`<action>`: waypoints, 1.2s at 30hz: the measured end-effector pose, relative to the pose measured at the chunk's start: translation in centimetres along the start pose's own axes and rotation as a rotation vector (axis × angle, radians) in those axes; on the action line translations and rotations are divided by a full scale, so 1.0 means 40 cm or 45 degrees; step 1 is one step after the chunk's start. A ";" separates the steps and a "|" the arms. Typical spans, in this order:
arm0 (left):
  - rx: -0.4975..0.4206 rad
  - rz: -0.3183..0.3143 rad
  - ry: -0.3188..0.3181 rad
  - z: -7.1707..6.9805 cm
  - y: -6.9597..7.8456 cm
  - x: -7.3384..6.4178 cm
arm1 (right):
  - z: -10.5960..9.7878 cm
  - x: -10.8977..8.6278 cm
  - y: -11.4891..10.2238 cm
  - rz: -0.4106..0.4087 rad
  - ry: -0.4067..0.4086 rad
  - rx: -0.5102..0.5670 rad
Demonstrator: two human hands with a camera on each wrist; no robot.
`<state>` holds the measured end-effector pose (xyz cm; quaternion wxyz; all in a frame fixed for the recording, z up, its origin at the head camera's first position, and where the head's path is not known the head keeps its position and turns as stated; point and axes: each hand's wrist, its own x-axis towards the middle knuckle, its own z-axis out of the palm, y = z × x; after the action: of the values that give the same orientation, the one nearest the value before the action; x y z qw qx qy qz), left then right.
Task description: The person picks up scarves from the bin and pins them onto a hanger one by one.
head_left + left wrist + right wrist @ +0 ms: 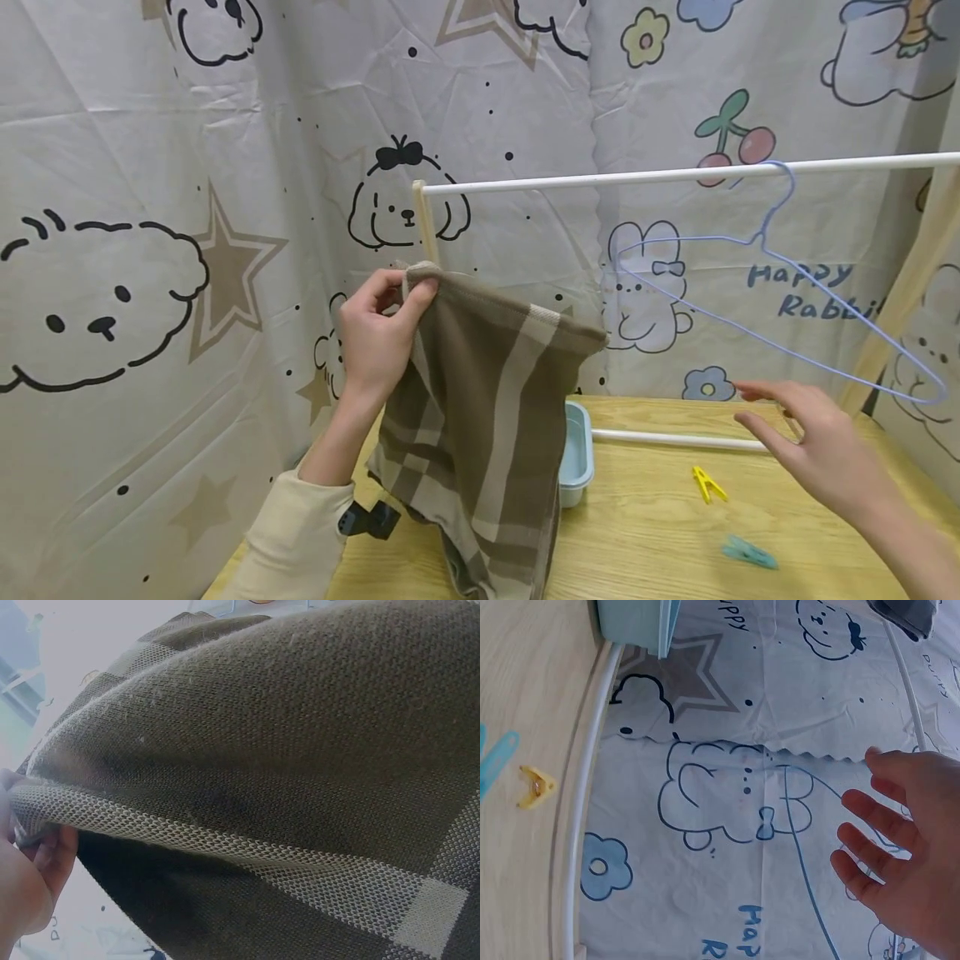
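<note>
Cloth (487,400) partly blocks tub (573,497).

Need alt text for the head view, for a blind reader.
A left hand pinches a brown checked cloth. The open right hand shows below a blue hanger on a white rail; two clothespins lie on the table.

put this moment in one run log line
left hand: pinches cloth | right hand: holds nothing | hanger: bare, on rail | yellow clip, teal clip: on table
</note>
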<state>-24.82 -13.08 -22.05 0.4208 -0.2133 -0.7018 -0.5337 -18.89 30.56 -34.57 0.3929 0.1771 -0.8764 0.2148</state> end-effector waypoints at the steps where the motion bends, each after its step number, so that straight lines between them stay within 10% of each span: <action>1: -0.014 -0.003 -0.004 -0.001 -0.002 -0.003 | -0.007 0.001 0.003 -0.001 0.009 -0.009; 23: -0.082 -0.089 -0.053 -0.036 -0.027 -0.073 | -0.107 0.050 0.059 -0.180 0.253 -0.109; 36: -0.067 -0.141 -0.072 -0.048 -0.042 -0.104 | -0.133 0.058 0.103 -0.094 0.411 -0.111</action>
<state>-23.09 -14.81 -26.29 0.3648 -0.2003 -0.7099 -0.5682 -19.06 36.45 -30.60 0.5436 0.1552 -0.8032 0.1876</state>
